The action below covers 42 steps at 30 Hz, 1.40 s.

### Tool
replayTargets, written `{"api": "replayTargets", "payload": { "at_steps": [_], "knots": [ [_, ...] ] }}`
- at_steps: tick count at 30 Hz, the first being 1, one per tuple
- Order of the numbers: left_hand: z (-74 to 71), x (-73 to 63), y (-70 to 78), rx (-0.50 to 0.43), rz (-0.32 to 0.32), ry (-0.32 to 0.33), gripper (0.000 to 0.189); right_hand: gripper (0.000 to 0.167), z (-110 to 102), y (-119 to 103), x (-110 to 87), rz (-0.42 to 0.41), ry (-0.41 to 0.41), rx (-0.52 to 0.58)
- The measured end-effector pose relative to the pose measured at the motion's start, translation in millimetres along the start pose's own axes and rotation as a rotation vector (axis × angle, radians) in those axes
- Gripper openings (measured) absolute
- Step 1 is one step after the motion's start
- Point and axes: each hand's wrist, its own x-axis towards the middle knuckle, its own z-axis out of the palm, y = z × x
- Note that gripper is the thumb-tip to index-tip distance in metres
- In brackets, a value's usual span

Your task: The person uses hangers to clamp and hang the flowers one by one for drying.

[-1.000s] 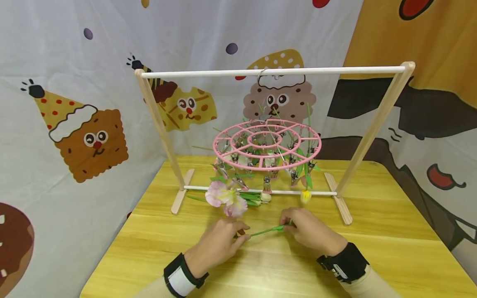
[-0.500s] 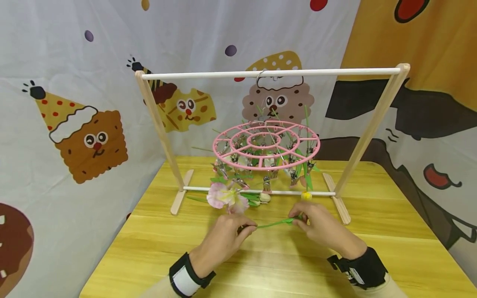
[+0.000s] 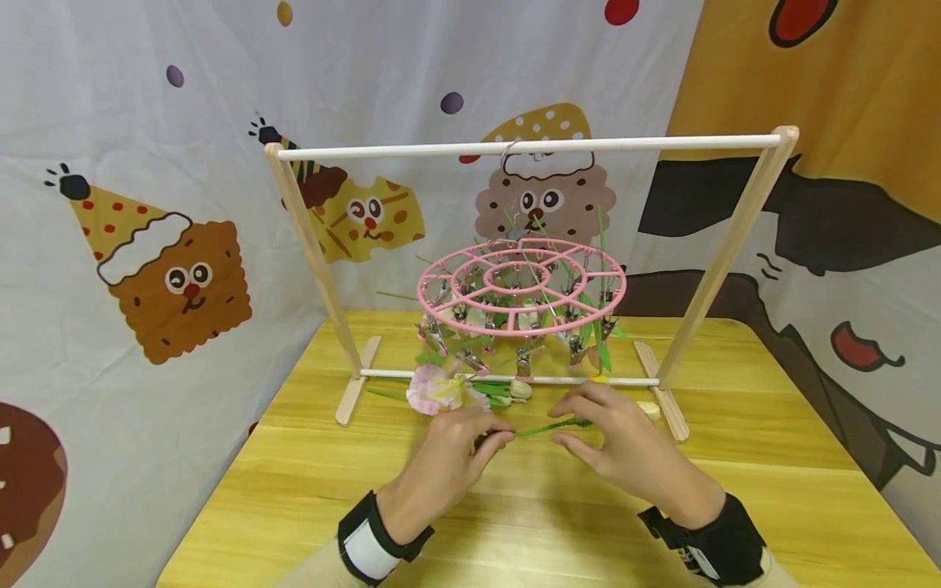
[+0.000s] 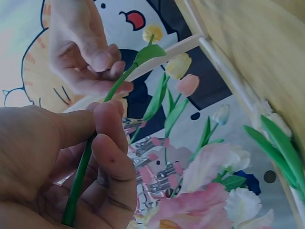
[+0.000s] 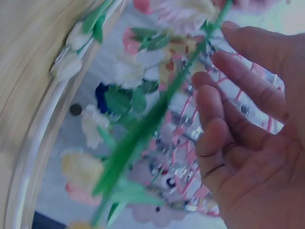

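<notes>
My left hand (image 3: 456, 457) pinches the thin green stem (image 3: 547, 427) of an artificial tulip between thumb and fingertips. The stem's lower end runs across the left palm in the left wrist view. At its far right end shows a yellow tulip head (image 3: 649, 409), partly behind my right hand (image 3: 625, 449). That right hand is beside the leafy part of the stem, thumb and fingers spread apart; in the right wrist view the green leaf (image 5: 138, 138) passes clear of the fingertips. Just beyond both hands hangs a round pink clip hanger (image 3: 512, 320) with flowers in its metal clips.
A wooden stand holds the hanger by a hook on its white top bar (image 3: 412, 151). A large pink flower (image 3: 430, 390) and white tulips (image 3: 520, 390) are near the white lower bar. The stand's right foot (image 3: 672, 416) is close to the right hand.
Both hands have moved up and slightly right with the tulip, toward the hanger. The right hand has let go of the stem and spread its fingers; the left hand now pinches it.
</notes>
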Motion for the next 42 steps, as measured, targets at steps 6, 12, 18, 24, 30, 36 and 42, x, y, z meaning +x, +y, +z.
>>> {"api": "replayTargets", "payload": {
  "at_steps": [6,12,18,24,30,36,42],
  "knots": [
    [-1.2,11.3,5.6,-0.027,0.039,0.068,0.012,0.044,6.1,-12.0,11.1,-0.157,0.09,-0.07],
    [0.8,19.1,10.4,-0.061,0.058,0.113,0.012,0.041,5.6,-12.3,15.6,-0.182,0.156,-0.087],
    [4.6,26.5,12.2,-0.117,0.038,0.144,0.013,0.007,1.6,-7.0,15.4,-0.196,0.191,-0.078],
    [4.9,28.0,13.3,-0.182,0.01,0.27,0.016,0.026,-4.4,-2.5,11.9,-0.171,0.212,-0.074],
    [3.3,29.8,11.8,-0.23,0.023,0.388,0.034,0.012,-10.7,1.4,6.1,-0.151,0.222,-0.084],
    [4.5,30.1,8.9,-0.272,0.051,0.419,0.039,0.008,-20.4,1.1,3.9,-0.145,0.232,-0.095],
    [6.8,32.6,9.5,-0.266,0.071,0.441,0.034,0.037,-28.4,2.3,4.2,-0.131,0.235,-0.047]
  ]
}}
